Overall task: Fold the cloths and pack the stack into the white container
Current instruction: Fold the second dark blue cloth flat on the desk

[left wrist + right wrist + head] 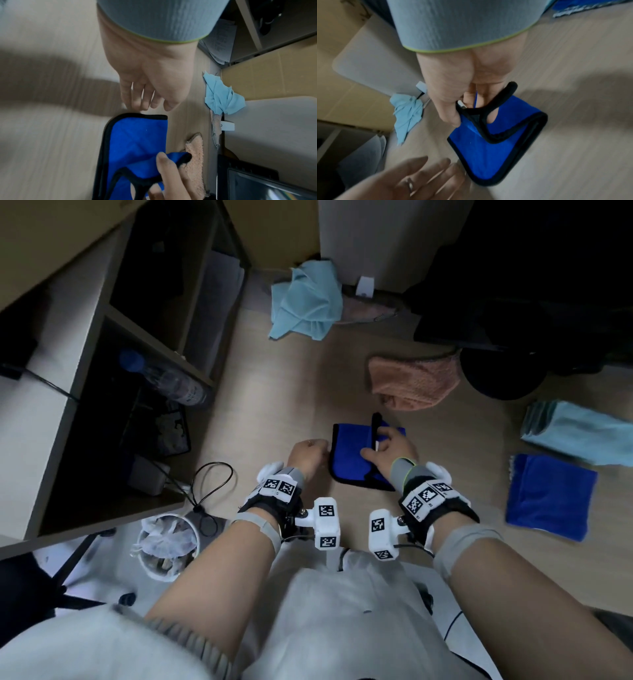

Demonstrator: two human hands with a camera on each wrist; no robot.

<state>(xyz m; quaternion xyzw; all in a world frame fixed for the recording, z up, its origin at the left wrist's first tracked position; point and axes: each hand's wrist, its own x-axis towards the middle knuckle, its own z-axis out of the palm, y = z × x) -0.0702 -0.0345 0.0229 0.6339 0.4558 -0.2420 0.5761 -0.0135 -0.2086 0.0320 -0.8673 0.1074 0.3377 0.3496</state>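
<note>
A blue cloth with a black border (352,460) lies partly folded on the wooden floor in front of me. My right hand (375,445) pinches its black edge and lifts a flap; the pinch is plain in the right wrist view (464,109). My left hand (311,450) hovers at the cloth's left edge, its fingers (145,104) relaxed and just above the corner of the blue cloth (137,138), holding nothing. The white container (370,241) stands at the back, closed side toward me.
A crumpled light-blue cloth (305,302) lies by the container, and a peach cloth (414,381) sits beyond the blue one. Folded light-blue (579,433) and blue (551,494) cloths lie at the right. A shelf unit with a bottle (164,378) and a waste bin (168,542) stand left.
</note>
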